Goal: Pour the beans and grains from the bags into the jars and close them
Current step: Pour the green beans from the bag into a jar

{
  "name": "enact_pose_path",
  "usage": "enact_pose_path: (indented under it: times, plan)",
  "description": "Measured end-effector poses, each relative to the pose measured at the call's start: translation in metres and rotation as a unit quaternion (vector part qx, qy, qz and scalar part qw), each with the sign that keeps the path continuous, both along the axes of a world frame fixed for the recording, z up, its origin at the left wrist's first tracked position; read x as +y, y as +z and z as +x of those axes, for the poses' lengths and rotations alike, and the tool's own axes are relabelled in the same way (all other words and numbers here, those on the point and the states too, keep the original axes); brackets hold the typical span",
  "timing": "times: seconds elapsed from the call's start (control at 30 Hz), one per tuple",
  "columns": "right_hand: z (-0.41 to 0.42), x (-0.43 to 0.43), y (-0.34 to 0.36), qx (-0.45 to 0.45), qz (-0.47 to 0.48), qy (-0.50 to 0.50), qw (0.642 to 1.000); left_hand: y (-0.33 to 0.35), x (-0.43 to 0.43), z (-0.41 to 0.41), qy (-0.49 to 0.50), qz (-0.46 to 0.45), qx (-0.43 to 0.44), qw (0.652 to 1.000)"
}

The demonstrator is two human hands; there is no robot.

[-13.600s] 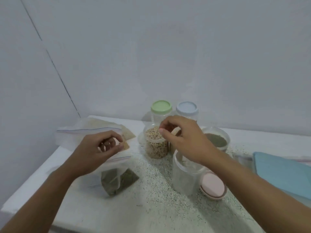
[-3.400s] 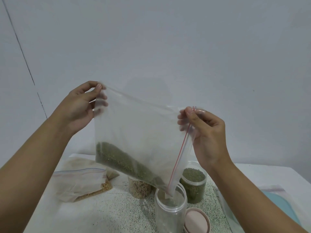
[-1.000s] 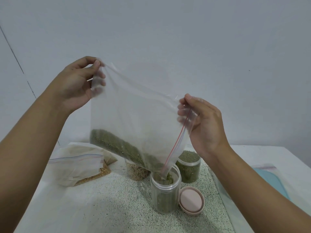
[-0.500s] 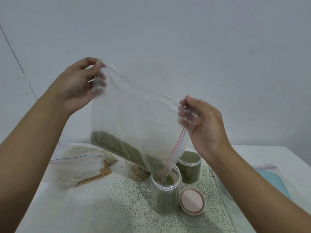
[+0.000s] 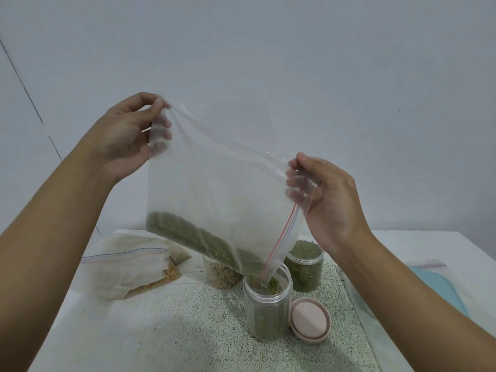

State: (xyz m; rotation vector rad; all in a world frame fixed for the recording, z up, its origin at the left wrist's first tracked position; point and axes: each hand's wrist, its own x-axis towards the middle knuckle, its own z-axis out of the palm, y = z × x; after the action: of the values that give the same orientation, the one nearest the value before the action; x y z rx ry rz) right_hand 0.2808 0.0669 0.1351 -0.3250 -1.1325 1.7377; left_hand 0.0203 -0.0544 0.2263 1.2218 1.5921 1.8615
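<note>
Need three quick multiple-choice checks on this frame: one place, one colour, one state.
1. Relative to the front jar, the pink lid lies: A) on top B) on the table to its right C) underneath.
2. The held bag's zip strip is: A) blue B) green C) red.
3. The front jar is: A) open, upright B) lidded C) tipped over.
Key: 1 B, lid lies flat beside the jar; 2 C, red line along the bag's mouth; 3 A, the bag's corner dips into its open mouth.
</note>
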Motion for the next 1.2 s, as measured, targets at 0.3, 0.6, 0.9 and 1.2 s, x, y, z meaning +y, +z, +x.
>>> enact_pose_path:
  times: [0.3, 0.6, 0.9, 1.2]
  plan:
    - [0.0006, -0.001, -0.0003, 0.002, -0.001, -0.001, 1.0, 0.0024, -0.0009, 0.0022, 0.001, 0.0, 0.006, 1.0]
    - [0.002, -0.0017, -0.0002, -0.005, 0.0, -0.006, 1.0, 0.0034, -0.0004, 0.0036, 0.001, 0.003, 0.011, 1.0]
    - [0.0041, -0.0006, 0.0, -0.006, -0.001, -0.008, 1.0, 0.0039, 0.0038, 0.004, -0.006, 0.002, 0.01, 1.0]
    - [0.0036, -0.0003, -0.0003, -0.007, 0.0, -0.008, 1.0, 0.0035, 0.0058, 0.0028, -0.009, 0.003, 0.006, 1.0]
